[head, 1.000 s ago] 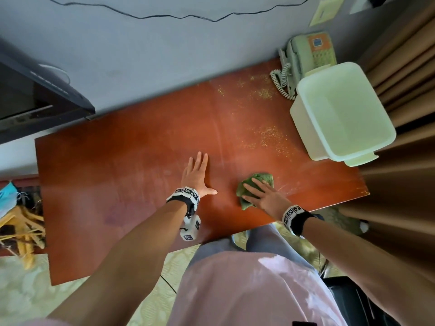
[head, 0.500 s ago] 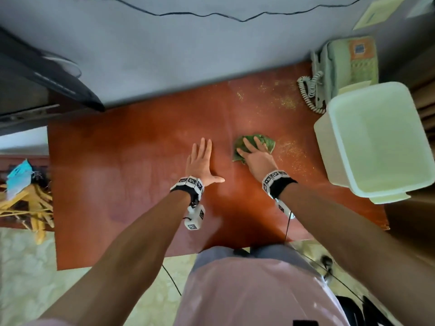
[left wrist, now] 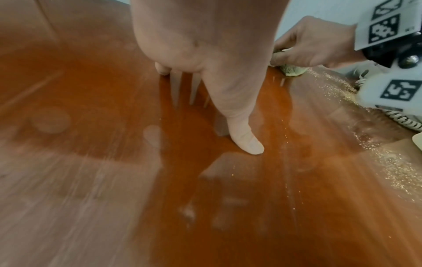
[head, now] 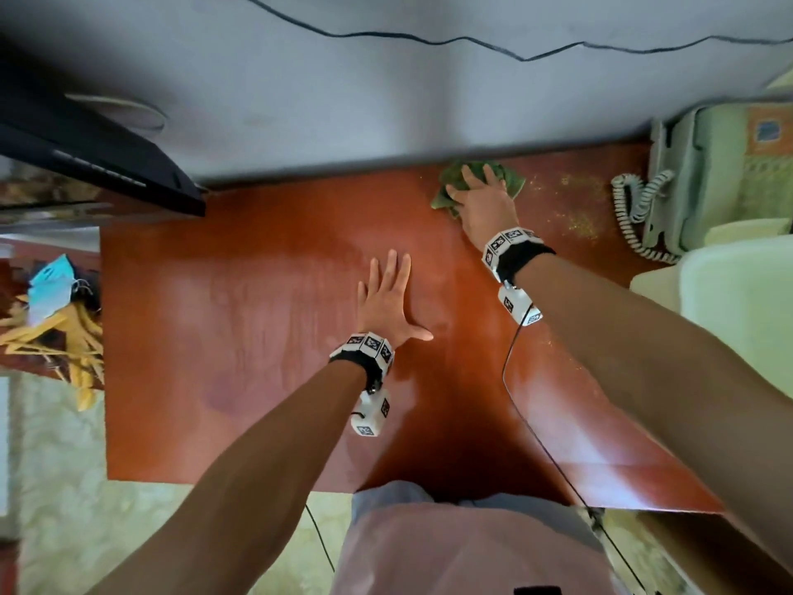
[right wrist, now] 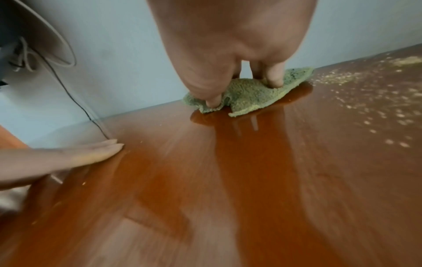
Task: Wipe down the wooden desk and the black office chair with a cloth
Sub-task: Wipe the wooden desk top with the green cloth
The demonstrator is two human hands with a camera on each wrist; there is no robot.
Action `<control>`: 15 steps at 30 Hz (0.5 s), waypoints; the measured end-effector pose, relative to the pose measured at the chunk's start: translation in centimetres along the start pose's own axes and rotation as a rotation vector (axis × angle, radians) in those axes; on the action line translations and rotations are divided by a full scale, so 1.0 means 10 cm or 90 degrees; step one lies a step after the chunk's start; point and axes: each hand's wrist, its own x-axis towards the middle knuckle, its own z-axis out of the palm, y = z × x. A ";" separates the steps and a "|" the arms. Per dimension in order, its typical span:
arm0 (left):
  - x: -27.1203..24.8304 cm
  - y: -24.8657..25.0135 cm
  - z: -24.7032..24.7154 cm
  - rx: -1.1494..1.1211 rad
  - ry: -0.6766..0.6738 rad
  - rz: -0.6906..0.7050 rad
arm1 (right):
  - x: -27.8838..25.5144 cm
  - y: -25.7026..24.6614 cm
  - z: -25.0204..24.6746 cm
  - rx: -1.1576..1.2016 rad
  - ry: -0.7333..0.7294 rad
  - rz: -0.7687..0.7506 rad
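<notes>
Pressing the green terry cloth (head: 485,182) flat against the wooden desk (head: 266,302), the right hand (head: 482,204) is working at the upper middle of the head view, right where the desk meets the wall. Its fingers (right wrist: 274,75) are lying straight on the cloth, pushing rather than gripping. The left hand (head: 386,298) is resting at the frame's centre, fingers spread and flat on the wood, holding nothing, bracing the reach. Yellowish crumbs (head: 579,216) are lying just right of the cloth, toward the telephone (head: 703,178) at the upper right. Doing this stroke well probably means keeping even palm pressure and sweeping those crumbs into one pile, clear of the coiled cord (head: 631,208). No office chair is showing in these views.
</notes>
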 end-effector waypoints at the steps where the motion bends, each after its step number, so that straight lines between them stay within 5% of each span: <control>1: 0.00 0.00 0.00 0.001 -0.001 -0.001 | 0.07 -0.01 -0.02 -0.003 -0.001 -0.005; 9: 0.01 0.00 0.01 0.011 0.000 -0.001 | 0.31 -0.45 -0.02 -0.063 -0.067 -0.173; 15: 0.02 0.01 0.01 0.010 -0.009 -0.012 | 0.43 -0.48 -0.04 -0.062 -0.033 -0.099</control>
